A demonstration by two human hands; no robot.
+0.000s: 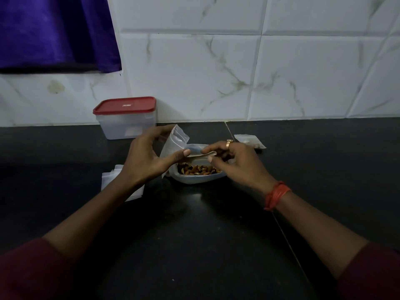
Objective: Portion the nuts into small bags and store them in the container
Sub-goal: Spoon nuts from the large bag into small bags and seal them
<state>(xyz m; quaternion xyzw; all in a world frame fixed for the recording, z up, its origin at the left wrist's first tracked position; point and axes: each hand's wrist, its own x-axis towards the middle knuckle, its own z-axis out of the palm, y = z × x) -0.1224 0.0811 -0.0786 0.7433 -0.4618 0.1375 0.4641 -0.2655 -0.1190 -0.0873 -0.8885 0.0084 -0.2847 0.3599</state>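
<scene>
sleeves (32, 273), left hand (149, 154), right hand (236, 163) pinching bag (173, 146) edge above nuts (199, 168)

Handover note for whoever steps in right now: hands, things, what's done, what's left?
Left hand holds a small clear bag over the tub of nuts; right hand pinches its mouth.
Spare bags lie at left, another small bag at right, contents unclear.
Container stands by the wall, red lid on.
Done: at most one bag.
Left: fill and seal bags, open container, store them.
</scene>
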